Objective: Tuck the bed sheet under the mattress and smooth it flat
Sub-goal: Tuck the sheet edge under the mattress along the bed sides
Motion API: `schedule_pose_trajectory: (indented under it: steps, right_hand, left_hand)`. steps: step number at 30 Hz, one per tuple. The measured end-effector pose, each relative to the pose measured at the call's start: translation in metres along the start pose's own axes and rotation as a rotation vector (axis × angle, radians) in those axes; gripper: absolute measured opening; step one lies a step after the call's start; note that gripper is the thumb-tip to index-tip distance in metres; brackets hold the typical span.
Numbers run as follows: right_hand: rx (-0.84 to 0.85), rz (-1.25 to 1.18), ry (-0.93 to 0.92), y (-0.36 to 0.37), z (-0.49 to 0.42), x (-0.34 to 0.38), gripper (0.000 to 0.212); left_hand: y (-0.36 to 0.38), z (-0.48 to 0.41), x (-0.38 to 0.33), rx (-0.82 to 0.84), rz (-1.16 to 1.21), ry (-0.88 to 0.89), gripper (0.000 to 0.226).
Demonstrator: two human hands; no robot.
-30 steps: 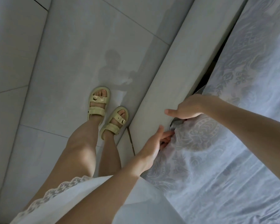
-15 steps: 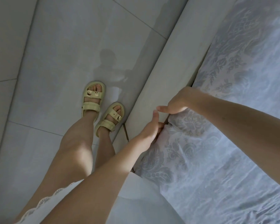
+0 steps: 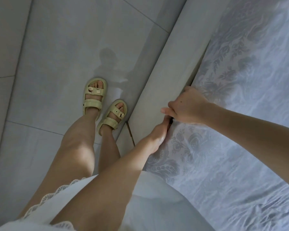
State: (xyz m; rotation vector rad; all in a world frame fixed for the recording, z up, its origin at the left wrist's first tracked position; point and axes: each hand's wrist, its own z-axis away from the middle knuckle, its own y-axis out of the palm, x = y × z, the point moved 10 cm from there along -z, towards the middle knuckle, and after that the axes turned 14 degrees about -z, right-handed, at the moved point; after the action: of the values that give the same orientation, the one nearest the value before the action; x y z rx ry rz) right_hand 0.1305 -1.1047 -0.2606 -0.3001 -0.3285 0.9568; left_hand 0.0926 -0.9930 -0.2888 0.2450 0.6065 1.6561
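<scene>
Tucking of the sheet (image 3: pixel 223 155) at the bedside. The sheet is being spread over the mattress, which is hidden beneath it, and its patterned edge is being carried down into the gap beside the frame (image 3: pixel 165 72). The left hand (image 3: pixel 157 137) is being held flat, fingers straight and together, and pressed against the sheet at the gap. The right hand (image 3: pixel 188 105) is being curled over the sheeted mattress edge just beyond, thumb out; its fingertips are being hidden.

Risks, as judged:
- Fingers may be pinched between mattress and frame if the right hand's hold is being let go too soon.
- Tucked cloth may be dragged out while the left hand is being withdrawn.
- The wrinkles at lower right may be left unless the top is being smoothed afterwards.
</scene>
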Motion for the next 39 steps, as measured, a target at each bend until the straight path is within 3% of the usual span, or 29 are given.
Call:
schedule_pose_trajectory:
  steps: [3, 6, 8, 12, 19, 24, 29, 35, 39]
  right_hand:
    - [-0.004, -0.028, 0.049, 0.005, -0.016, -0.002, 0.073]
    - [-0.163, -0.134, 0.063, -0.007, -0.009, -0.007, 0.069]
    - [-0.288, -0.352, 0.086, -0.019, 0.004, -0.007, 0.058]
    - [-0.562, -1.078, 0.176, -0.031, 0.05, -0.015, 0.039]
    - [-0.835, -1.354, 0.454, 0.035, 0.133, 0.012, 0.039]
    - [-0.806, -1.427, 0.667, 0.117, 0.151, 0.094, 0.05]
    - [-0.868, -1.433, 0.839, 0.168, 0.15, 0.186, 0.065]
    - [-1.013, -1.004, 0.928, 0.17, 0.137, 0.227, 0.087]
    - [-0.984, -0.858, 0.962, 0.169, 0.12, 0.228, 0.093]
  left_hand:
    - [-0.015, 0.0, -0.001, -0.04, -0.124, -0.01, 0.068]
    - [-0.053, 0.011, 0.01, -0.183, -0.123, -0.015, 0.067]
    - [-0.073, 0.025, 0.023, -0.254, -0.13, -0.009, 0.062]
    - [-0.091, 0.051, 0.042, -0.312, -0.195, -0.045, 0.05]
    - [-0.066, 0.068, 0.054, -0.298, -0.369, -0.071, 0.016]
    - [-0.062, 0.067, 0.083, -0.318, -0.42, -0.058, 0.03]
    - [-0.075, 0.075, 0.117, -0.327, -0.527, -0.056, 0.029]
    - [-0.069, 0.064, 0.141, -0.302, -0.572, -0.036, 0.03]
    - [-0.061, 0.056, 0.131, -0.342, -0.516, 0.028, 0.039]
